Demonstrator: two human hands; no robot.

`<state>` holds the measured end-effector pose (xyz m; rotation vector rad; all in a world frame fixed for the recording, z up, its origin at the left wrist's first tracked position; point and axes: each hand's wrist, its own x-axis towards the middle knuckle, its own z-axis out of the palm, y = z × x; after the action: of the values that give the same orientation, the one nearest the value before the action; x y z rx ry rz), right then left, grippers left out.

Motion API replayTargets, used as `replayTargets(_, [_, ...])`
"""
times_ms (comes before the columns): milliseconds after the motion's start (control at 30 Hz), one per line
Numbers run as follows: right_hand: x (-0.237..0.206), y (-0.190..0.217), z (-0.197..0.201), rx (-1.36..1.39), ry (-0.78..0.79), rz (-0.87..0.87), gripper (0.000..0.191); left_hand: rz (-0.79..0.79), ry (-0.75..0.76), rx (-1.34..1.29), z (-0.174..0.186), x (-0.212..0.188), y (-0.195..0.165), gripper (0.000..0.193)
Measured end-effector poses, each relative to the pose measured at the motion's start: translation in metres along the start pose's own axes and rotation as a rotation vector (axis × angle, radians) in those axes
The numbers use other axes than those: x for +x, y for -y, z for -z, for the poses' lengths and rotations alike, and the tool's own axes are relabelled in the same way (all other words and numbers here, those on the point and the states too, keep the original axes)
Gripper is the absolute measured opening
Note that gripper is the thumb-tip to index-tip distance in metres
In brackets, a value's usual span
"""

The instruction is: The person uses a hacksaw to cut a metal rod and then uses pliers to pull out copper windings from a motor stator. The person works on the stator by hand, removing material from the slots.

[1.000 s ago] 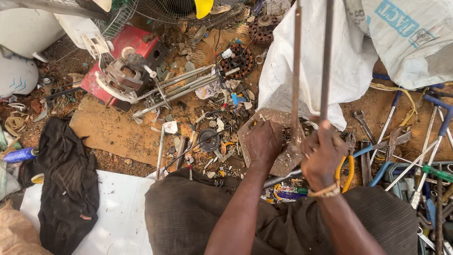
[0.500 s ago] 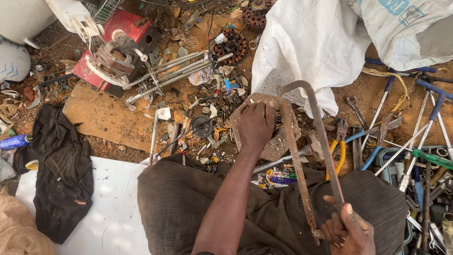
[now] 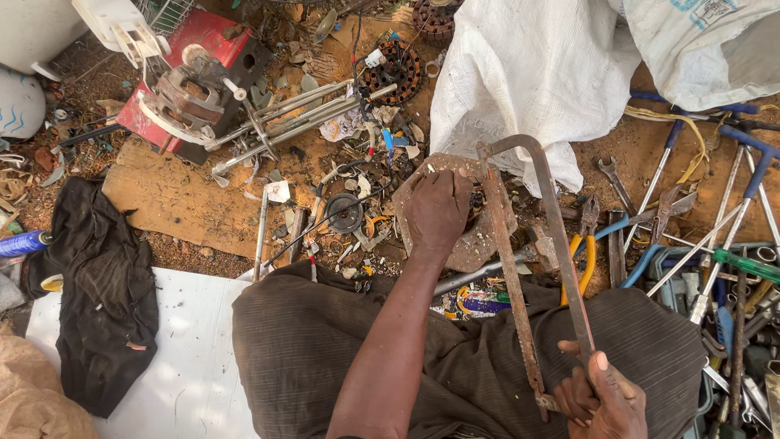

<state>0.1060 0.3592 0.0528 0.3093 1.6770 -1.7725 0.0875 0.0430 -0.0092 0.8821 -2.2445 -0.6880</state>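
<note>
At 9 o'clock a blue bottle [image 3: 23,243] lies at the frame edge, beside a black cloth [image 3: 101,297] spread across the ground and a white sheet [image 3: 183,358]. At 11 o'clock a red box [image 3: 203,41] carries a metal motor assembly with long rods [image 3: 268,122]; a flat wooden board [image 3: 175,199] lies just below it. From 12 to 2 o'clock two white woven sacks [image 3: 528,81] occupy the upper frame, the right one bearing blue print too partial to make out. The left hand [image 3: 437,213], at centre, presses palm down with fingers curled on a flat rusty metal plate [image 3: 467,232] resting on the ground. The hacksaw [image 3: 532,260] has a rusty curved frame and a straight blade; its far end sits on the plate just right of the left hand, and it runs down to 5 o'clock. The right hand [image 3: 600,397] is closed in a full fist round the saw's handle end, over the lap. At 3 o'clock lie yellow-handled pliers [image 3: 587,244], wrenches and blue-handled tools [image 3: 731,187]. Compared with the frame half a second earlier, the left hand remains on the plate and the saw lies at much the same slant, its tip reaching slightly farther up.
</note>
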Motion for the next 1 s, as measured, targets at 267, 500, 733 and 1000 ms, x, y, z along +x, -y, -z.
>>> replayTargets(267, [0.015, 0.006, -0.019, 0.046, 0.063, 0.038, 0.051, 0.021, 0.013, 0.012, -0.001, 0.0, 0.0, 0.036])
replayTargets(500, [0.009, 0.019, -0.001, -0.129, -0.044, -0.061, 0.05, 0.003, -0.001, 0.025, -0.002, 0.0, 0.0, 0.033])
replayTargets(733, [0.069, 0.076, -0.14, -0.045, 0.184, 0.309, 0.042, -0.103, 0.053, 0.029, -0.007, -0.003, 0.012, 0.03])
replayTargets(1000, [0.165, 0.095, -0.191, 0.062, 0.343, 0.392, 0.037, 0.066, 0.048, -0.063, 0.0, 0.006, -0.001, 0.03])
